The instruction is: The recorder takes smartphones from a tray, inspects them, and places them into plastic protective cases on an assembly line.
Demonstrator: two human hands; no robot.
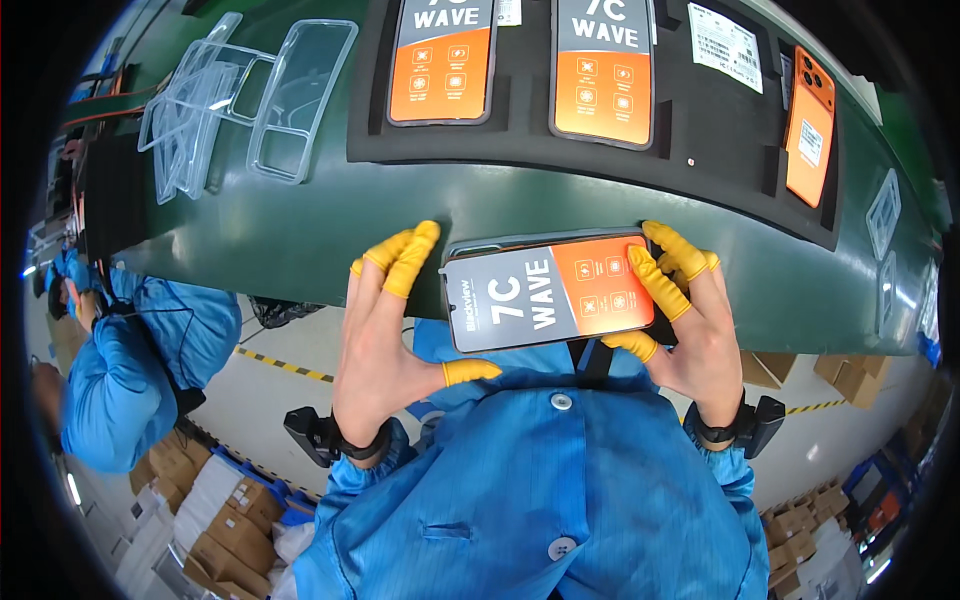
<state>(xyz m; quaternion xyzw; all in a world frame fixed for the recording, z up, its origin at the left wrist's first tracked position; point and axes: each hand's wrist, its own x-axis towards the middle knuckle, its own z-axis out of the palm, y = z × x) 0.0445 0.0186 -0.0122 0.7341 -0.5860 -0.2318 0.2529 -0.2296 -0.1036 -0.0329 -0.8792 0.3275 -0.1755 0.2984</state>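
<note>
A smartphone [545, 295], its front covered by a grey and orange film, is held sideways at the table's near edge. My right hand [695, 320] grips its orange end, with yellow-cotted fingers on the far corner and face and the thumb at the near edge. A dark rim, perhaps a case, shows behind the phone's far edge. My left hand [385, 320] is beside the grey end, its fingers and thumb spread wide. The left thumb is close to the near left corner; whether it touches cannot be made out.
A black foam tray [520, 150] beyond the hands holds two upright phones [440, 70] and an orange phone [812, 125] back side up. Several transparent cases [300, 100] lie far left on the green table [300, 230]. Another person [150, 350] sits at the left; cartons [235, 540] stand below.
</note>
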